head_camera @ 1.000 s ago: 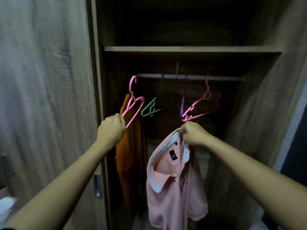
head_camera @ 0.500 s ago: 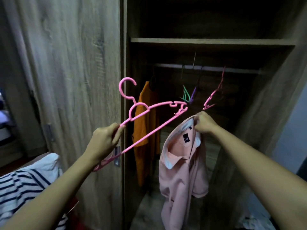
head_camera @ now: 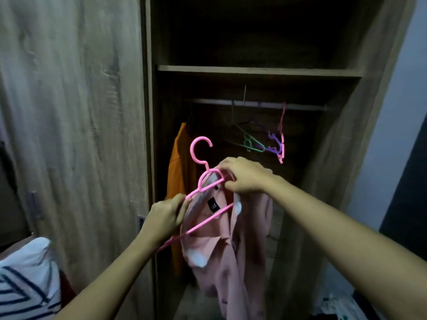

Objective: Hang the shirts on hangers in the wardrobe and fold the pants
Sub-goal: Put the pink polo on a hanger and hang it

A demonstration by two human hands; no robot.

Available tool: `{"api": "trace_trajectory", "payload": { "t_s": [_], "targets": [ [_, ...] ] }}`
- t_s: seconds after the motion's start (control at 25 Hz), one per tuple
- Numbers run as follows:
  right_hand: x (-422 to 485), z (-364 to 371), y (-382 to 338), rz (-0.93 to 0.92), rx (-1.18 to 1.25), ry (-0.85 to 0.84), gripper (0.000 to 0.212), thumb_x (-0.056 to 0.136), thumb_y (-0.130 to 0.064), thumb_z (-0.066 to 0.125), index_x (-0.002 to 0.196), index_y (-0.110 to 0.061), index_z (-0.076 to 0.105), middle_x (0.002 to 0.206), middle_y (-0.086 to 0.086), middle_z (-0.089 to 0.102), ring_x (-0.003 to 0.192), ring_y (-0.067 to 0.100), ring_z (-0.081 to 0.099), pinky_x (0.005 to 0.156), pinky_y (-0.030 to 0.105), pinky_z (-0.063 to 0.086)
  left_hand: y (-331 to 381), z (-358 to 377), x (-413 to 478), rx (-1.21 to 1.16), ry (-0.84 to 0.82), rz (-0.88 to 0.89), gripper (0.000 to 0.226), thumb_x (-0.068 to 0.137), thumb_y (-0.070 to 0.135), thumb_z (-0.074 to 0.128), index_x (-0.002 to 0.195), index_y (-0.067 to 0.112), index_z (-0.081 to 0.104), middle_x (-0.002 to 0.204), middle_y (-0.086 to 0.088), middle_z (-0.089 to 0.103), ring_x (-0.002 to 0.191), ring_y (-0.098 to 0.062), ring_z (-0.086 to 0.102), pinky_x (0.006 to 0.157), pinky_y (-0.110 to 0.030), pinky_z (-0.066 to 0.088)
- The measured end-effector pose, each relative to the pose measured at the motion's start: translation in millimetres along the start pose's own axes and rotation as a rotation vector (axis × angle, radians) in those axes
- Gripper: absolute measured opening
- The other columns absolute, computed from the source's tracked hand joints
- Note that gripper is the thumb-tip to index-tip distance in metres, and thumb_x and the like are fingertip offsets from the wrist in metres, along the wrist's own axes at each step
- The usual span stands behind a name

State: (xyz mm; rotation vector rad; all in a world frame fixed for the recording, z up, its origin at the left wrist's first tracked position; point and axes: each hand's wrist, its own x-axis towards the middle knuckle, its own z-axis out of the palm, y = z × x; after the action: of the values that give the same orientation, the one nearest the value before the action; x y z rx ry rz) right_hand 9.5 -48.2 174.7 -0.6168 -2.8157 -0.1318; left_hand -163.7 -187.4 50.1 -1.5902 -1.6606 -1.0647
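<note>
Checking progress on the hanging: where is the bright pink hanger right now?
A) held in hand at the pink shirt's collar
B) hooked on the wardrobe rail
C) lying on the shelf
A: the left hand grips the pink hanger while the right hand holds the pink shirt collar against it, hook clear of the rail.

Hanger (head_camera: 203,189) in front of shirt (head_camera: 219,255), another garment (head_camera: 180,172) behind at left, spare hangers (head_camera: 254,144) on rail (head_camera: 208,101) behind at right.
</note>
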Motion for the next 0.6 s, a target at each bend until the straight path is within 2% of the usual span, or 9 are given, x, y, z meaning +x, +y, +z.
{"api": "trace_trajectory", "payload": {
  "t_s": [0.08,0.16,0.24,0.28,0.36,0.44,0.48,0.52,0.6],
  "targets": [
    [-5,-8,11,-0.039,-0.083,0.13,0.045,0.084,-0.057,0.038,0.124,-0.037,0.047,0.118,-0.012,0.061,0.109,0.018,0.051,0.089,0.041,0.039,-5,-3,3,-0.092,0.057,-0.047,0.03,0.091,0.036,0.041,0.076,0.014,0.054,0.053,-0.005,0.057,0.045,-0.021,0.054,0.048,-0.027,0.034],
    [-7,-11,22,-0.098,-0.197,0.278,0.054,0.085,-0.065,0.02,0.109,-0.031,0.054,0.102,-0.009,0.066,0.097,0.019,0.06,0.076,0.036,0.041,-8,-6,6,-0.127,0.117,-0.033,0.028,0.094,0.039,0.041,0.08,0.018,0.052,0.052,-0.003,0.054,0.048,-0.015,0.05,0.048,-0.025,0.033],
    [-4,-11,26,-0.146,-0.242,0.394,0.056,0.085,-0.064,0.021,0.085,-0.021,0.056,0.082,-0.003,0.066,0.08,0.024,0.064,0.057,0.029,0.036,-11,-3,14,-0.05,0.15,-0.016,0.033,0.097,0.046,0.034,0.083,0.022,0.052,0.057,-0.004,0.056,0.054,-0.015,0.053,0.049,-0.027,0.036],
    [-1,-11,26,-0.16,-0.248,0.424,0.054,0.084,-0.063,0.025,0.077,-0.018,0.054,0.075,0.0,0.065,0.073,0.026,0.064,0.053,0.027,0.032,-11,-2,19,0.006,0.172,-0.06,0.037,0.097,0.049,0.032,0.087,0.022,0.054,0.065,-0.005,0.06,0.059,-0.017,0.057,0.052,-0.031,0.04],
    [3,-10,26,-0.179,-0.258,0.503,0.051,0.083,-0.06,0.031,0.069,-0.015,0.052,0.066,0.003,0.064,0.062,0.027,0.063,0.05,0.025,0.027,-6,4,23,0.069,0.292,-0.168,0.03,0.093,0.046,0.041,0.102,0.022,0.057,0.095,-0.008,0.06,0.085,-0.026,0.057,0.069,-0.036,0.043],
    [5,-10,31,-0.166,-0.235,0.589,0.05,0.082,-0.059,0.035,0.066,-0.015,0.051,0.063,0.004,0.064,0.058,0.026,0.063,0.048,0.025,0.027,11,20,7,-0.001,0.375,-0.082,0.026,0.087,0.038,0.049,0.107,0.024,0.054,0.112,-0.009,0.045,0.097,-0.029,0.046,0.079,-0.038,0.038],
    [6,-13,33,-0.131,-0.203,0.608,0.05,0.082,-0.06,0.034,0.067,-0.015,0.051,0.065,0.004,0.065,0.061,0.027,0.064,0.049,0.025,0.028,21,34,-6,0.007,0.326,-0.024,0.026,0.084,0.039,0.05,0.105,0.026,0.055,0.114,-0.009,0.042,0.098,-0.028,0.043,0.079,-0.037,0.039],
    [6,-18,36,-0.094,-0.167,0.619,0.052,0.082,-0.061,0.033,0.069,-0.015,0.051,0.068,0.005,0.065,0.065,0.028,0.064,0.051,0.026,0.029,27,49,-20,0.03,0.203,-0.032,0.029,0.08,0.042,0.05,0.104,0.028,0.058,0.116,-0.008,0.041,0.101,-0.028,0.042,0.079,-0.038,0.04],
    [3,-29,41,-0.071,-0.12,0.654,0.051,0.083,-0.061,0.033,0.071,-0.015,0.051,0.069,0.005,0.064,0.066,0.028,0.062,0.052,0.029,0.033,26,70,-30,-0.07,-0.152,-0.279,0.051,0.069,0.051,0.046,0.115,0.032,0.058,0.122,-0.006,0.037,0.111,-0.026,0.039,0.086,-0.043,0.041]
  ]
}}
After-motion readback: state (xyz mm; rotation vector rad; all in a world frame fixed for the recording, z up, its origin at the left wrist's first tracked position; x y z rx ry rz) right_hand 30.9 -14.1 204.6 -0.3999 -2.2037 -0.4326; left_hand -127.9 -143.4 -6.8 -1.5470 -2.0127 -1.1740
